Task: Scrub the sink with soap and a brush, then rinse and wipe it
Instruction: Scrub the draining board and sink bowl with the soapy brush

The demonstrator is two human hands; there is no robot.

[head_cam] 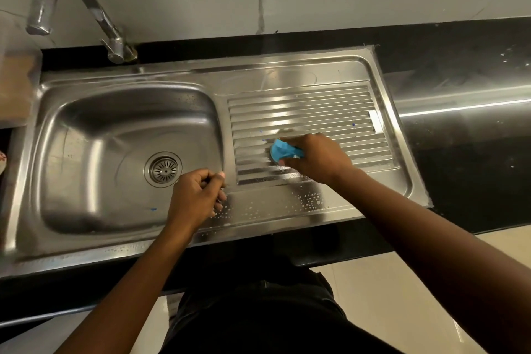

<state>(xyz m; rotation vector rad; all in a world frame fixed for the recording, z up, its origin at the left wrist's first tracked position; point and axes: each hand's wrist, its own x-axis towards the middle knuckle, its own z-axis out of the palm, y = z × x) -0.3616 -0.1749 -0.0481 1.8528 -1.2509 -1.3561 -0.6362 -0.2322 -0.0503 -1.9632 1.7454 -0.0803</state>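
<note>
A stainless steel sink (126, 95) fills the counter, its basin on the left with a round drain (163, 169), its ribbed drainboard (301, 112) on the right. My right hand (319, 156) grips a blue scrubbing brush (283, 150) and holds it down on the drainboard ribs. Foam smears and droplets lie on the steel around it. My left hand (196, 195) rests with curled fingers on the ridge between basin and drainboard, holding nothing that I can see.
A curved chrome tap (71, 0) rises behind the basin's far left, its spout out past the basin's left side. Black countertop (465, 158) stretches right of the sink. A translucent container (17, 80) stands at the left edge. A marble wall is behind.
</note>
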